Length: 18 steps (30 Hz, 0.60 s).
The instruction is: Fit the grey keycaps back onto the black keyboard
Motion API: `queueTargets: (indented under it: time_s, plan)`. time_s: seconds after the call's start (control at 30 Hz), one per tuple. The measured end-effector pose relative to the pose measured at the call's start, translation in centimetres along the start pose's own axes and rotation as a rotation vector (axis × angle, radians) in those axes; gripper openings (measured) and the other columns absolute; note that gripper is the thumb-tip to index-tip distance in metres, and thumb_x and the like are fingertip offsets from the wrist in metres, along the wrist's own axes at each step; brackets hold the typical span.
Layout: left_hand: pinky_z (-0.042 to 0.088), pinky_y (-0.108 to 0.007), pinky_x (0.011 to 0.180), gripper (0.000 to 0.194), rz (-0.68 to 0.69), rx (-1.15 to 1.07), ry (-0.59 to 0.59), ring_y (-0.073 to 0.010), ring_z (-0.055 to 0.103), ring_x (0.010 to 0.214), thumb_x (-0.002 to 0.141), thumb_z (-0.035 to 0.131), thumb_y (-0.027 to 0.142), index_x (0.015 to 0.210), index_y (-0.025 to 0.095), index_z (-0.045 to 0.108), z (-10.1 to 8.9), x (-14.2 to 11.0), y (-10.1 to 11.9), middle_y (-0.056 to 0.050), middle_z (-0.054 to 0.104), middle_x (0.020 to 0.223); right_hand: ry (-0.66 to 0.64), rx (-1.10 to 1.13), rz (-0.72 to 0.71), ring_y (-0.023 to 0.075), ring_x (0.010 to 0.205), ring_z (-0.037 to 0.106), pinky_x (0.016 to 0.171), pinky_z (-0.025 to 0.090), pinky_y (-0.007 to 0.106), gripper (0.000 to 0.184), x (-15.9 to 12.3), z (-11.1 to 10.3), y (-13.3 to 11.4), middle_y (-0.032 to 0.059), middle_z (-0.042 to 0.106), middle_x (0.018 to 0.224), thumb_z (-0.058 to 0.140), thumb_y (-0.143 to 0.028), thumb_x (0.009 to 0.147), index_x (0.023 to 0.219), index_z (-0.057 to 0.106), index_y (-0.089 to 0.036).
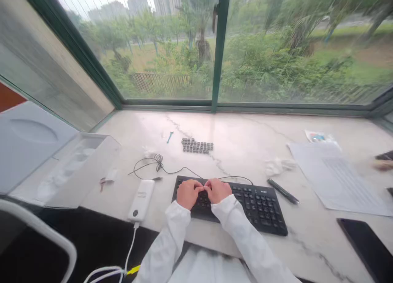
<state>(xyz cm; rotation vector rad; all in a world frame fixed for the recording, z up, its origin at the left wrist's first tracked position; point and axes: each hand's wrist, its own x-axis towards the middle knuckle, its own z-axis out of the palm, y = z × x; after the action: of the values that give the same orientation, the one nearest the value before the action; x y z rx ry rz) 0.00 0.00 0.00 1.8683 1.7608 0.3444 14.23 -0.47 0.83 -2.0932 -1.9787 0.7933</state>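
Over the left part of a black keyboard [264, 209], my left hand [188, 194] and my right hand [217, 190] meet with thumbs and index fingertips drawn together. Both hands are closed in a pinch. Whatever lies between the fingertips, if anything, is too small or hidden to make out. Beneath the hands, part of the keyboard is covered. Beyond it, loose dark keycaps [198, 146] are laid in rows on the marble-look surface. A small blue tool [170, 137] rests to the left of the keycaps.
A white power bank [141, 201] with a cable stands left of the keyboard, near a thin black cable [159, 162]. An open white box [92, 168] is farther left. To the right are a black pen [283, 191], paper sheets [340, 176], crumpled tissue [278, 167] and a phone [368, 246].
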Motion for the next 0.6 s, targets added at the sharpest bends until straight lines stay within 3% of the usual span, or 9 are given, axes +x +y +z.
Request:
queueTargets:
  time_s: [0.37, 0.6]
  plan:
    - [0.042, -0.026, 0.078, 0.012, -0.099, 0.112, -0.029, -0.0167, 0.062, 0.083, 0.074, 0.064, 0.038, 0.082, 0.032, 0.071, -0.4, 0.0, 0.6, 0.003, 0.071, 0.086, -0.052, -0.077, 0.065, 0.0156, 0.088, 0.059, 0.076, 0.028, 0.032, 0.014, -0.4, -0.4, -1.1, -0.0003, 0.065, 0.096, 0.05, -0.031, 0.086, 0.085, 0.063, -0.026]
    - [0.043, -0.025, 0.075, 0.011, -0.102, 0.117, -0.02, -0.0169, 0.062, 0.083, 0.074, 0.063, 0.037, 0.08, 0.032, 0.071, -0.6, 0.0, 0.7, 0.003, 0.07, 0.085, 0.036, -0.06, 0.072, 0.0168, 0.085, 0.06, 0.076, 0.029, 0.034, 0.013, -0.7, 0.0, -1.3, -0.0013, 0.065, 0.09, 0.052, -0.031, 0.085, 0.08, 0.063, -0.026]
